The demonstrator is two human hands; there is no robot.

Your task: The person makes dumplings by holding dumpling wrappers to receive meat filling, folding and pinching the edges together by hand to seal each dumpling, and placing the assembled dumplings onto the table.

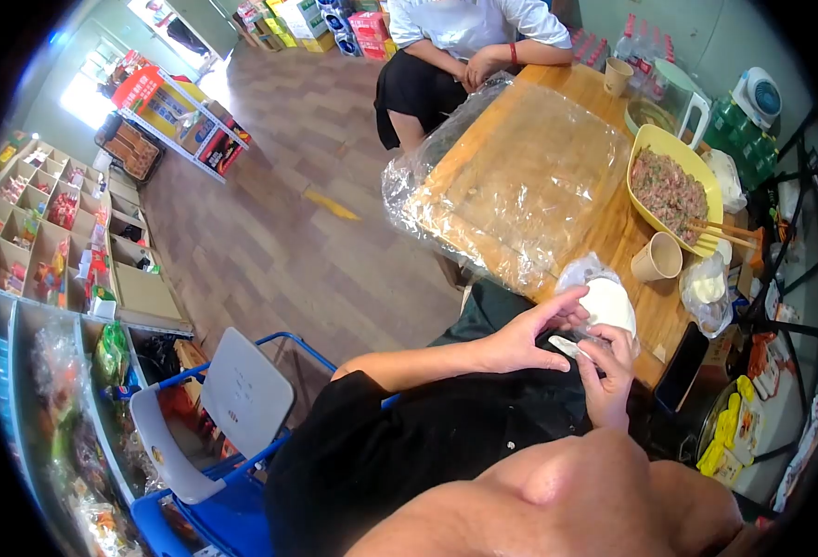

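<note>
My right hand (610,379) pinches a small white piece of folded dough (565,346) between thumb and fingers, above my lap. Just to its left is my left hand (529,336), thumb and fingers apart and curved around air. Whether its thumb touches the dough, I cannot tell. Behind both hands, at the table's near edge, lies a stack of round white dough wrappers (611,302) on a clear plastic bag (587,269), partly covered by my fingers. Farther back, a yellow bowl (639,139) holds minced meat filling (669,190), with chopsticks (726,232) resting on its rim.
Clear plastic film (520,158) covers part of the wooden table (636,246). A paper cup (657,257), bagged dough (706,283) and a phone (682,367) are on the right. Another person (469,46) sits across, hands together. A blue folding chair (246,385) stands to my left.
</note>
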